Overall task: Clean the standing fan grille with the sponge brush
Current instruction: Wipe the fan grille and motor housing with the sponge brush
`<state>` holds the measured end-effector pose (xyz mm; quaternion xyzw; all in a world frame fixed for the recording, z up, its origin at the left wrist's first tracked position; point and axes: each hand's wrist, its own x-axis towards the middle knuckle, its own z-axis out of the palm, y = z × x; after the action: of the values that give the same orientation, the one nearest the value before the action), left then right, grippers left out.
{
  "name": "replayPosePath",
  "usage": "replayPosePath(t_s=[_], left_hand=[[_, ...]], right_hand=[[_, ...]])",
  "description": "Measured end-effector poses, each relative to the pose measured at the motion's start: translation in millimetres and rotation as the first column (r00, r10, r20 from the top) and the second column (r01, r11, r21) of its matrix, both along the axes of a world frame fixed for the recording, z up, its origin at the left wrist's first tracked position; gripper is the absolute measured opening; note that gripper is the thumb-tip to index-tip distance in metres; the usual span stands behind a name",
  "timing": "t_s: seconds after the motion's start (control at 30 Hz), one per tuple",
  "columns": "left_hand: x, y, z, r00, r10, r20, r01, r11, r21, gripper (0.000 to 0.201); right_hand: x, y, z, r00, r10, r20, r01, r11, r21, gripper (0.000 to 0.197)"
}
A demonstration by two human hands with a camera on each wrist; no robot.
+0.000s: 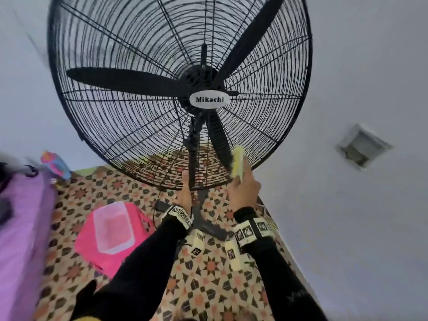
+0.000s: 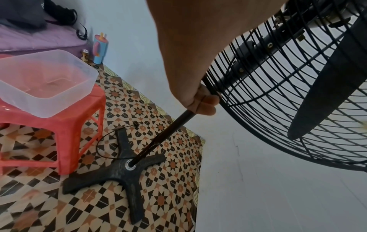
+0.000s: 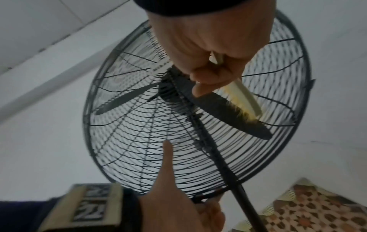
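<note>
The black standing fan grille fills the upper head view, with a white Mikachi badge at its hub. My right hand grips the yellow sponge brush and holds it against the lower right wires, over a still blade. The right wrist view shows the brush lying along the grille below my right hand. My left hand holds the bottom rim where the pole meets it. In the left wrist view its fingers curl round that rim of the grille.
The fan pole runs down to a black cross base on patterned floor, with a cable looping beside it. A pink stool carrying a clear plastic tub stands left. White walls close in behind and right; purple bedding lies far left.
</note>
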<state>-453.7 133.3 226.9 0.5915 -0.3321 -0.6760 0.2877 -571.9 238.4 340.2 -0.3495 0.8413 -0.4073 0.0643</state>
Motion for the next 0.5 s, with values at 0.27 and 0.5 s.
replayPosePath(t_s=[0.27,0.5], left_hand=[[3.9,15.0,25.4,1.000,-0.028,-0.005,0.028,0.996,-0.086,0.081],[3.6,16.8,26.9,0.998,-0.061,0.002,0.061,0.987,-0.148,0.085]], right_hand=[[7.4,-5.8,6.4,0.988,0.135,0.072,-0.135,0.991,-0.015,0.071],[23.2,-21.8,10.3,0.978,0.201,-0.057,-0.201,0.980,0.014,0.058]])
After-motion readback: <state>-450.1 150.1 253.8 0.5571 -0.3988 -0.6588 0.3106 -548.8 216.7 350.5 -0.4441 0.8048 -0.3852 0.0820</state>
